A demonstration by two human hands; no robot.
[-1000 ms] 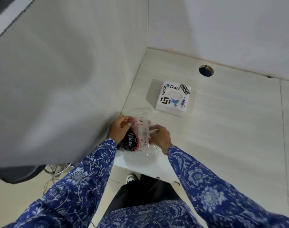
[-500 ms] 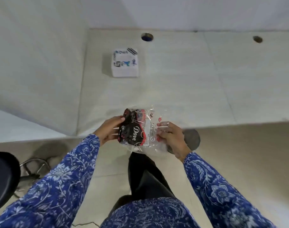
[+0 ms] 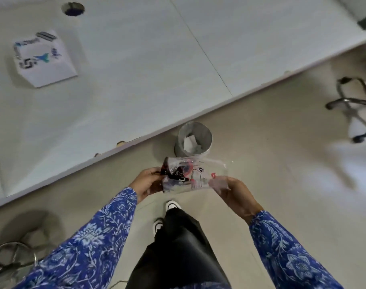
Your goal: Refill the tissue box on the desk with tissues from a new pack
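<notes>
A white tissue box (image 3: pixel 42 59) with stickers on top sits on the desk (image 3: pixel 136 69) at the far left. Both hands hold a crumpled clear plastic wrapper (image 3: pixel 190 177) with red and black print, out over the floor and off the desk. My left hand (image 3: pixel 148 183) pinches its left end and my right hand (image 3: pixel 230 188) grips its right end. The wrapper looks flat and see-through, with no tissues visible inside. It hangs just on my side of a grey bin.
A grey waste bin (image 3: pixel 193 140) with white paper inside stands on the floor by the desk's edge. A chair base (image 3: pixel 355 107) is at the right, another chair base (image 3: pixel 9 259) at lower left. A cable hole (image 3: pixel 72 9) is in the desk. My legs and shoes are below.
I have stepped back and turned right from the desk. The wrapper moved off the desk top to over the floor near the bin, still held in both hands.
</notes>
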